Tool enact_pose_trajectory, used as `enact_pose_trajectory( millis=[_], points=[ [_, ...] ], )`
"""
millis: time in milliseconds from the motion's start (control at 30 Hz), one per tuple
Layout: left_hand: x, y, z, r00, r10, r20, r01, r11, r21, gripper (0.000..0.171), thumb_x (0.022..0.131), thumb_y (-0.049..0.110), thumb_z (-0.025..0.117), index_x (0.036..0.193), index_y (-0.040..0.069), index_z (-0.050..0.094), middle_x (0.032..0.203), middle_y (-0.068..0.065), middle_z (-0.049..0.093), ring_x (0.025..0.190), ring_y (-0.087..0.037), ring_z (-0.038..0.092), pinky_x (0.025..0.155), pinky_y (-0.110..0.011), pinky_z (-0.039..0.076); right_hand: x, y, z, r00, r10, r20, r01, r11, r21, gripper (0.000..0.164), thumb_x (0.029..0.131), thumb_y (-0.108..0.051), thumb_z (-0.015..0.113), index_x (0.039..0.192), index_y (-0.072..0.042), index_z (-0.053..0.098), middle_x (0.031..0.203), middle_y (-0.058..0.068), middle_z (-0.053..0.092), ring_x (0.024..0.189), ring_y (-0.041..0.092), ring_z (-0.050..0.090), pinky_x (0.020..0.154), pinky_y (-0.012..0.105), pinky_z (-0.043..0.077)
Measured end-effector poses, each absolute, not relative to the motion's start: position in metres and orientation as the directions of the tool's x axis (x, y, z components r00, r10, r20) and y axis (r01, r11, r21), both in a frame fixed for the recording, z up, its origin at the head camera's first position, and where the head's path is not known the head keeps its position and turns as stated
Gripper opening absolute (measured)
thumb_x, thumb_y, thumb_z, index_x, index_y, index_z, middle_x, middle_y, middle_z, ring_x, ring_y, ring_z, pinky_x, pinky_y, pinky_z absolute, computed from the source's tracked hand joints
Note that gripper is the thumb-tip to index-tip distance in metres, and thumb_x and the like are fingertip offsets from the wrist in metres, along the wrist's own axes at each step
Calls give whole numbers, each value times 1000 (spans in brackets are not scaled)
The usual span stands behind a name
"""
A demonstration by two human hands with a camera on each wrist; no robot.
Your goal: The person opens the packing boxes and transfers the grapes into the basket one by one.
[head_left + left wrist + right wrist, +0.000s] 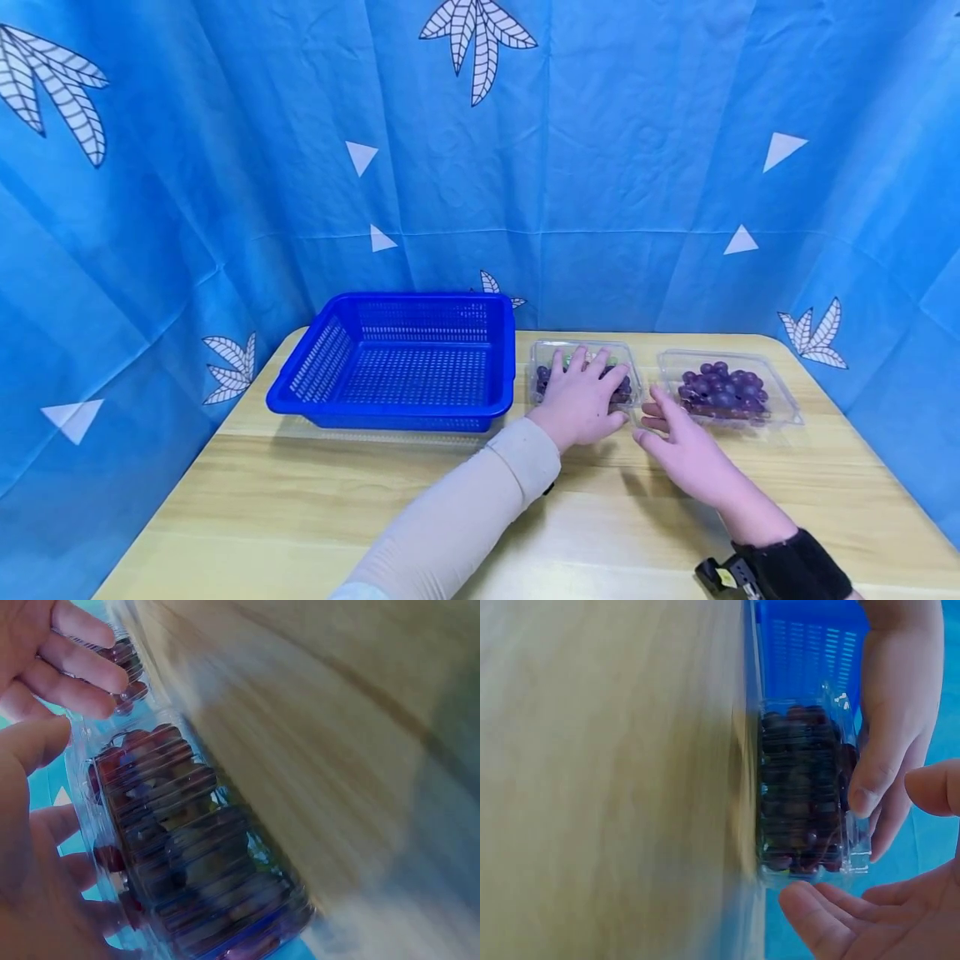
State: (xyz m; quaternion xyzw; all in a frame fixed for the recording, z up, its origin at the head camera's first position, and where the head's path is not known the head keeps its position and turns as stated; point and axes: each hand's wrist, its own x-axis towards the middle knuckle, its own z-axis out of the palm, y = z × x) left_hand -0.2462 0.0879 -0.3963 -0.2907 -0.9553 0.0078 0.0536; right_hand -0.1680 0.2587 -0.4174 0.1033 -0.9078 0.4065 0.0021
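A clear plastic clamshell box point(542, 379) of dark grapes stands on the table beside the blue basket. My left hand point(579, 402) lies over its top, fingers spread. In the left wrist view the ridged side of that box point(195, 847) shows dark grapes and bits of green inside. My right hand point(688, 450) is at the right end of the same box, fingers extended and thumb apart. The right wrist view has its fingertips point(799, 900) right at the end of the box point(799, 795). Nothing is gripped in the right hand.
A blue perforated plastic basket point(390, 415) stands at the left on the wooden table point(315, 517). To the right is a second clear box point(780, 396) with a bunch of purple grapes point(723, 387). A blue patterned curtain point(600, 167) hangs behind and at both sides.
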Motion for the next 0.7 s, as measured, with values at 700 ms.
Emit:
enact_pose_trajectory(
  millis=[700],
  points=[
    [-256, 91, -407, -825, 551, 126, 550, 834, -42, 65, 88, 59, 49, 146, 40, 27, 153, 4, 24, 139, -30, 17, 107, -60, 10, -176, 251, -430, -979, -203, -33, 24, 46, -999, 76, 97, -19, 48, 150, -6, -5, 138, 25, 38, 117, 41, 48, 91, 38, 47]
  ],
)
